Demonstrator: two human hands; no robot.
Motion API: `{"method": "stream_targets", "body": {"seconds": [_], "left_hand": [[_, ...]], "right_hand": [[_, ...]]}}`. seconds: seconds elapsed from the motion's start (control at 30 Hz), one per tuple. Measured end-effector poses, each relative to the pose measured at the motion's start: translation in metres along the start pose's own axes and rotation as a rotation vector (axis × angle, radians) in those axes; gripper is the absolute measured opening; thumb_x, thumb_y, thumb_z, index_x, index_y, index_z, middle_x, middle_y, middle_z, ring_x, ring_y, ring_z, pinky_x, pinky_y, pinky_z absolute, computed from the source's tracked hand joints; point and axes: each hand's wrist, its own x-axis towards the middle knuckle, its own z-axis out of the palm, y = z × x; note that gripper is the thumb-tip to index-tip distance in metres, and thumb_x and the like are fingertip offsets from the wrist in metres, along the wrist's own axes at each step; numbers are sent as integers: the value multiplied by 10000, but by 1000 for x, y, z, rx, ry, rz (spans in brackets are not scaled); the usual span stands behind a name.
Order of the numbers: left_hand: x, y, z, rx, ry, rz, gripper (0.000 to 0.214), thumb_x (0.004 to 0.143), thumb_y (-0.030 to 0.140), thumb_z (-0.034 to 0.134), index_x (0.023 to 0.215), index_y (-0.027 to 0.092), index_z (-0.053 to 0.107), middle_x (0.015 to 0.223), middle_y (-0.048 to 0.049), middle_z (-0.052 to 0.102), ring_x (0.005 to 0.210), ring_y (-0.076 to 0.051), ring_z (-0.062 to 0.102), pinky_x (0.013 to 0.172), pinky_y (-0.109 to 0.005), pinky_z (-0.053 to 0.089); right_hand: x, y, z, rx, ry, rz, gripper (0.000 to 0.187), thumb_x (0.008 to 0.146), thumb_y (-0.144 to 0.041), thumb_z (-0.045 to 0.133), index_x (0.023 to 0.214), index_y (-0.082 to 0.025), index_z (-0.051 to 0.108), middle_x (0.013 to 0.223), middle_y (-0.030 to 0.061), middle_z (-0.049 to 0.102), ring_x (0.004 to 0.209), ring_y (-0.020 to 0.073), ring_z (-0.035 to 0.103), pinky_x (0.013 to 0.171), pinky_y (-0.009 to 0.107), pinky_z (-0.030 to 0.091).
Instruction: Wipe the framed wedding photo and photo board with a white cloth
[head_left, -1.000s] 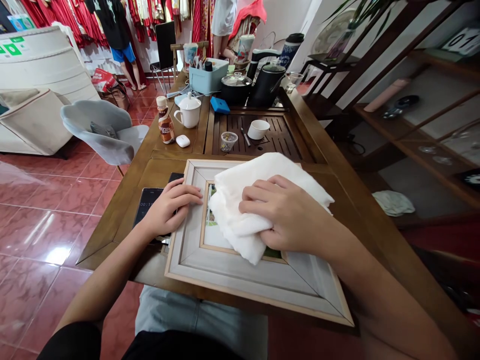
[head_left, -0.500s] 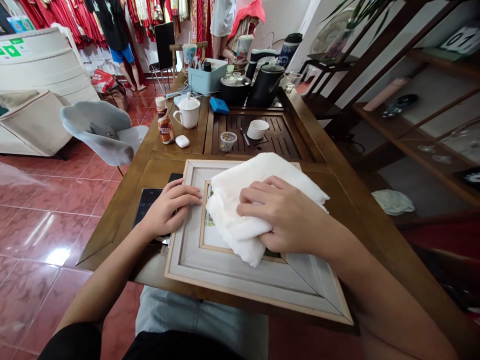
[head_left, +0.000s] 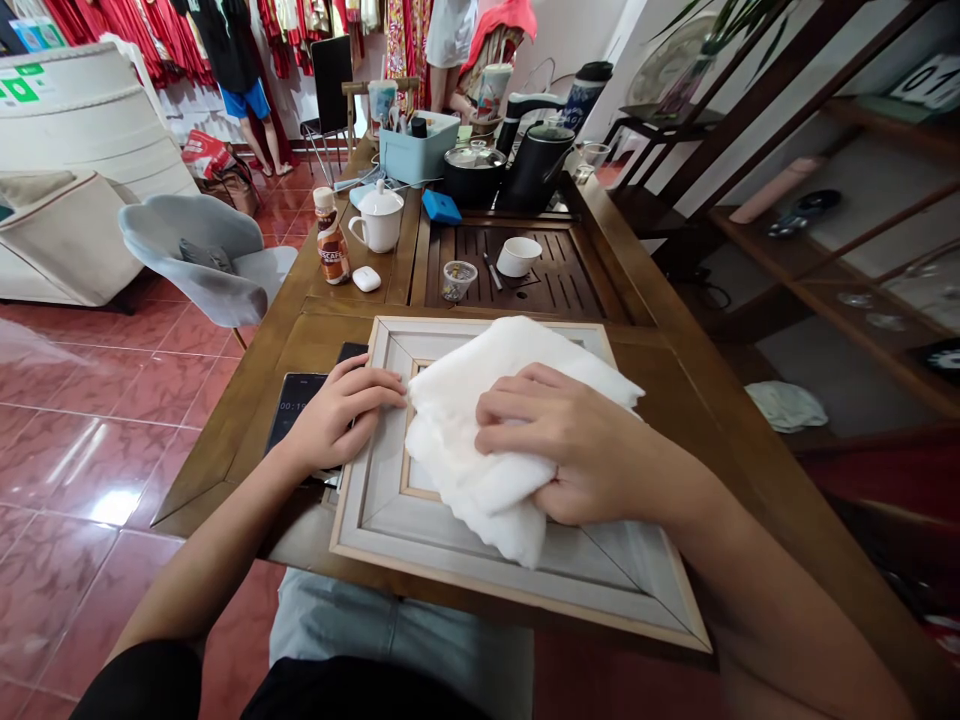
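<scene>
A picture frame [head_left: 480, 570] with a pale grey border and light wood edges lies flat at the near end of the wooden table, its front edge overhanging. Over its middle my right hand [head_left: 570, 440] grips a bunched white cloth [head_left: 472, 430], which hides most of the picture inside. My left hand [head_left: 349, 410] rests on the frame's left side with its fingers stretched out flat. Under my left wrist lies a phone [head_left: 296, 400] showing a timer, partly covered by the hand.
Beyond the frame a tea tray [head_left: 559, 270] bears a white cup [head_left: 518, 257] and a small clear tub [head_left: 458, 281]. A coffee bottle [head_left: 331, 240], a lidded white mug [head_left: 379, 220] and a black kettle [head_left: 536, 165] stand farther back. Two people stand in the background.
My right hand has slid the white cloth slightly toward me, covering more of the picture's lower part. The left hand has stayed in place on the frame.
</scene>
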Motion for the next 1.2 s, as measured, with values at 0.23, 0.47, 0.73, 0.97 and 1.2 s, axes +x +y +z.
{"method": "stream_targets", "body": {"seconds": [0.23,0.47,0.73,0.97,1.2], "left_hand": [[0,1,0,-2,1,0,371,948,78,373,1131,204,670,1197,-67,727,1228,-181,667,1237,-429,312],[0,4,-2,37,-25,16,364,945,69,383,1133,187,671,1210,-79,721,1239,-192,661,1249,-444,303],[7,24,-15,-37,-172,-126,314,997,164,441,1225,201,655,1328,-107,643,1305,-242,608,1284,-545,251],[-4,62,-14,14,-273,-252,405,1036,316,499,1422,197,530,1583,-155,454,1539,-300,367,1286,-577,248],[-18,85,2,156,-344,-358,927,990,694,531,1646,111,231,1724,-186,206,1626,-342,95,1308,-552,174]], "right_hand": [[-2,3,3,-124,109,60,222,651,-91,494,762,-211,645,826,38,647,755,196,508,754,356,314],[-2,2,1,4,9,-4,208,619,-95,500,738,-209,626,799,14,630,741,178,513,761,342,323],[1,1,-2,-173,66,76,253,669,-88,499,796,-190,693,844,54,665,755,202,518,755,358,349],[0,-6,-6,-3,-20,55,276,625,-66,493,781,-202,676,817,26,641,739,187,529,736,349,402],[-16,-24,1,-93,61,149,354,745,-138,563,1071,-173,698,1152,149,669,1074,313,628,933,494,479]]}}
